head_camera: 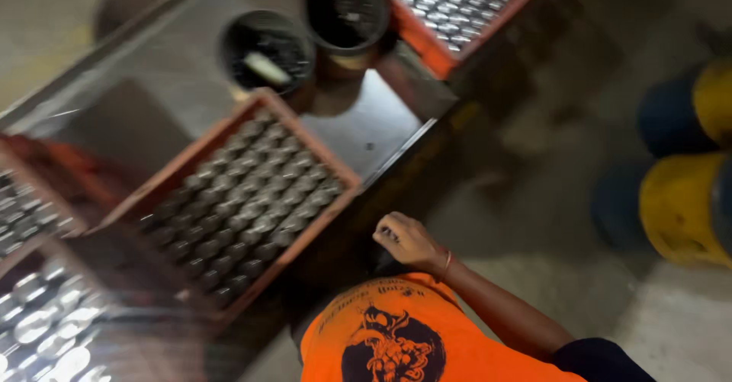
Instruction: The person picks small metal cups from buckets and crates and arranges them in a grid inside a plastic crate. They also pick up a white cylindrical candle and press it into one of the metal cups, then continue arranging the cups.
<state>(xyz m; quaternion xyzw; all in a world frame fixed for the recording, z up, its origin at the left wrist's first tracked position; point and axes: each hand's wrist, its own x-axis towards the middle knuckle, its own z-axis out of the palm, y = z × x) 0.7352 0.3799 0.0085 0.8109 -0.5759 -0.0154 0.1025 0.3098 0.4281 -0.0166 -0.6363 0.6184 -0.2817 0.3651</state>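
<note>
Orange shirt (pixel 396 336) at the bottom, then my right hand (pixel 408 241), clenched on nothing I can see, just beside the brown crate (pixel 320 218) of metal cans (pixel 252 191). That crate sits at the bench (pixel 366 123) edge, so a bump could tip it.

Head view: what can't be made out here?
- Hand: fingers curled, and blur hides whether it holds anything.
- Other hand: out of frame.
- Crate: blur hides what its metal pieces are.
- Buckets: too dark inside to tell the contents.
- Drums: cut off by the right edge.
</note>
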